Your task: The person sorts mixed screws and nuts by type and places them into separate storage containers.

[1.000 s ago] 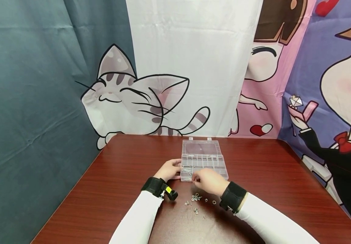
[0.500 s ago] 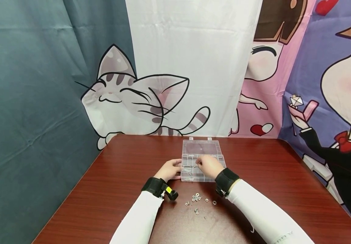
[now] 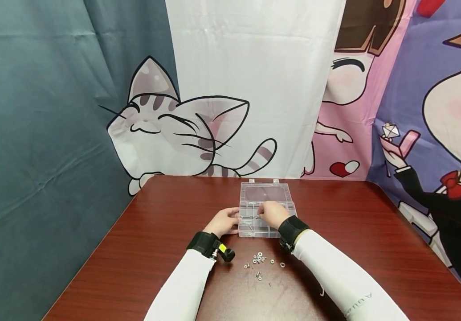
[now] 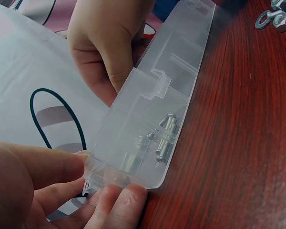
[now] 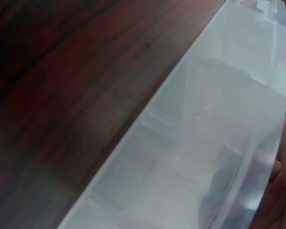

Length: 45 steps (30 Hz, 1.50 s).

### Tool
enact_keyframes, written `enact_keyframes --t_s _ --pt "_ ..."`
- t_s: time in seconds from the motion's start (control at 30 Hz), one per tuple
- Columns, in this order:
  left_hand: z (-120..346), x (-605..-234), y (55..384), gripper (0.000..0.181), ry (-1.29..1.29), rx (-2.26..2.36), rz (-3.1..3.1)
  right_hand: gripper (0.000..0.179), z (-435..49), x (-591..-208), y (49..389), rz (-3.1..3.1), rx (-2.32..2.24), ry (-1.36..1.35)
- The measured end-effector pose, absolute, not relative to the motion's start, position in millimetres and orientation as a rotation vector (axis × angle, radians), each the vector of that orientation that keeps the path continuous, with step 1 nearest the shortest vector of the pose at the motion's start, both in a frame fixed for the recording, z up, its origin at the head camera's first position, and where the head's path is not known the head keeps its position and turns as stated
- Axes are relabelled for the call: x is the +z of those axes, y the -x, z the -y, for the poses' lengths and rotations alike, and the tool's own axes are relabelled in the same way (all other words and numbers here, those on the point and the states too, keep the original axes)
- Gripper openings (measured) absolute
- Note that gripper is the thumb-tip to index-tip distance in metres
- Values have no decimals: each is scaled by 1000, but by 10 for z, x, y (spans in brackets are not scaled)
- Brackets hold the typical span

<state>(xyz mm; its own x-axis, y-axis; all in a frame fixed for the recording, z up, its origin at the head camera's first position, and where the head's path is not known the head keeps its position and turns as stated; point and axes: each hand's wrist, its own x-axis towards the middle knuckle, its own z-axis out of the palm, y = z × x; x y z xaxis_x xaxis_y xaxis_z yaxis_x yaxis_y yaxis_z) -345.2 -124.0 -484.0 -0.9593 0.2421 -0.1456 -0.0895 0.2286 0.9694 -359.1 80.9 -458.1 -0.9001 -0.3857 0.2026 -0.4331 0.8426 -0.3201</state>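
A clear plastic compartment box (image 3: 266, 233) lies on the table with its lid (image 3: 265, 193) folded back. My left hand (image 3: 222, 221) holds the box's left end, thumb above and fingertips low on the side in the left wrist view. Several silver screws (image 4: 168, 136) lie in a compartment near that end. My right hand (image 3: 273, 214) reaches over the box from the right, its bent fingers pointing down into a middle compartment. The box's front wall hides those fingertips in the left wrist view, so whatever they may hold cannot be seen.
Loose nuts, washers and small screws (image 3: 259, 258) are scattered on the brown table (image 3: 166, 205) in front of the box. Some nuts (image 4: 282, 21) also show at the left wrist view's upper right corner. A printed curtain (image 3: 254, 89) hangs behind the table.
My right hand has moved from the box's front row of compartments to a middle one farther back, then stays about there. The left hand keeps its hold on the box's left end.
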Motion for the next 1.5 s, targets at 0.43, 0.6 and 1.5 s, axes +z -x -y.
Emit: enact_keyframes --t_s 0.43,0.6,1.5 --pt "1239 -4828 3471 50 -132 1792 -2236 8 -787 -4590 3600 2892 573 -610" --pt "1232 -4843 3462 51 -126 1791 -2236 12 -803 -4593 3579 2887 573 -609" --pt "1227 -4835 3440 50 -145 1793 -2254 6 -805 -4473 3021 2614 419 -791"
